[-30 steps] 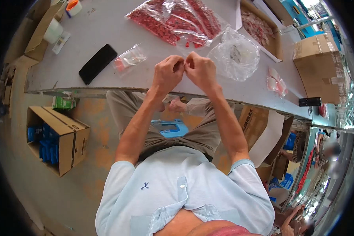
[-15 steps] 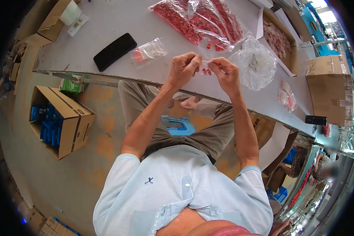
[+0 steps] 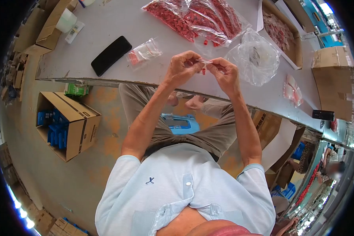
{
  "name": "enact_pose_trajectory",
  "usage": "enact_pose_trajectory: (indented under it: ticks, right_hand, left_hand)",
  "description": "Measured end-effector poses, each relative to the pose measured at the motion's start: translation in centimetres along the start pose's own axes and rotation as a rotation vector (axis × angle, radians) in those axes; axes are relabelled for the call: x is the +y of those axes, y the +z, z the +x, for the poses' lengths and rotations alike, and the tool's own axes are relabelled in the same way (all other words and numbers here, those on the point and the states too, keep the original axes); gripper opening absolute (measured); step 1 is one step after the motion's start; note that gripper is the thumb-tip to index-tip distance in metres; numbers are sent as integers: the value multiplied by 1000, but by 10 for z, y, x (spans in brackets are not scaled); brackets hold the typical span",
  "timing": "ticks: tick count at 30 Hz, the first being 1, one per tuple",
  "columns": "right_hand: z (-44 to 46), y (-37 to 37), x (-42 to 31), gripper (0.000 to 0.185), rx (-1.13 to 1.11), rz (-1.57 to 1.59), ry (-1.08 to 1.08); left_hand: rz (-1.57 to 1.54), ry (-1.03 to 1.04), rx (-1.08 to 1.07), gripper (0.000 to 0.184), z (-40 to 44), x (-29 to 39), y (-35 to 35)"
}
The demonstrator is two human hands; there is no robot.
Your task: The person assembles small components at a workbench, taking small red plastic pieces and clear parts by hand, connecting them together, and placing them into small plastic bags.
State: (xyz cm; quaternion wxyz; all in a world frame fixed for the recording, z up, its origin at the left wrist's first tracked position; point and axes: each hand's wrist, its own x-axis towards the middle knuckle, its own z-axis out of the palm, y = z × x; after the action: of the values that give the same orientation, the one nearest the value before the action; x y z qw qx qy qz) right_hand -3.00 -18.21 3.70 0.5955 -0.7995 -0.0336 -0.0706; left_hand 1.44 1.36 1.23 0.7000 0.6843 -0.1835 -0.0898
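Above the table's near edge, my left hand (image 3: 182,69) and my right hand (image 3: 225,74) pinch a small clear plastic bag (image 3: 203,60) from either side. Just under it, between my fingertips, shows a small red piece (image 3: 203,71); whether it is inside the bag or behind it I cannot tell. Beyond my hands lies a large clear bag of red pieces (image 3: 200,23). To the right of my right hand is a crumpled clear plastic bag (image 3: 252,59). Left of my left hand are small packets (image 3: 144,53) with red and white in them and a black phone (image 3: 111,56).
An open carton (image 3: 299,59) holding red pieces in plastic stands at the right, near a closed cardboard box (image 3: 334,84). More small packets (image 3: 292,91) and a black object (image 3: 323,115) lie on the right. A box with blue packs (image 3: 69,126) sits on the floor.
My hands have drawn the small bag taut between them, and fewer red pieces show below it. The whole view has shifted slightly.
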Motion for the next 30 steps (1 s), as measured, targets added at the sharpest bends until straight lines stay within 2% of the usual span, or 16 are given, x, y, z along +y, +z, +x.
enact_pose_trajectory:
  ticks: [2, 4, 7, 8, 10, 23, 25, 30]
  right_hand:
    - [0, 0, 0, 14, -6, -31, -13]
    - [-1, 2, 7, 11, 17, 151, 20]
    - [-3, 1, 12, 10, 4, 235, 9]
    - [-3, 1, 12, 10, 7, 236, 9]
    - [-4, 1, 9, 10, 11, 104, -32]
    - [0, 7, 5, 10, -23, 76, -13]
    - [-1, 8, 3, 9, -8, -35, -72]
    - [-3, 8, 1, 8, 80, 20, -78]
  left_hand:
    - [-8, -8, 0, 13, 0, 1, 0]
    - [-19, -19, 11, 13, -1, 1, -1]
    - [27, -21, -1, 11, -1, 0, -1]
    - [-49, -2, -26, 10, -2, 3, -1]
    - [-124, 18, -51, 9, -2, 7, -1]
    - [-71, -46, -43, 10, -1, 3, -3]
    - [-76, -55, -56, 10, -1, 4, -3]
    - [-161, -5, -3, 10, -2, 5, -3]
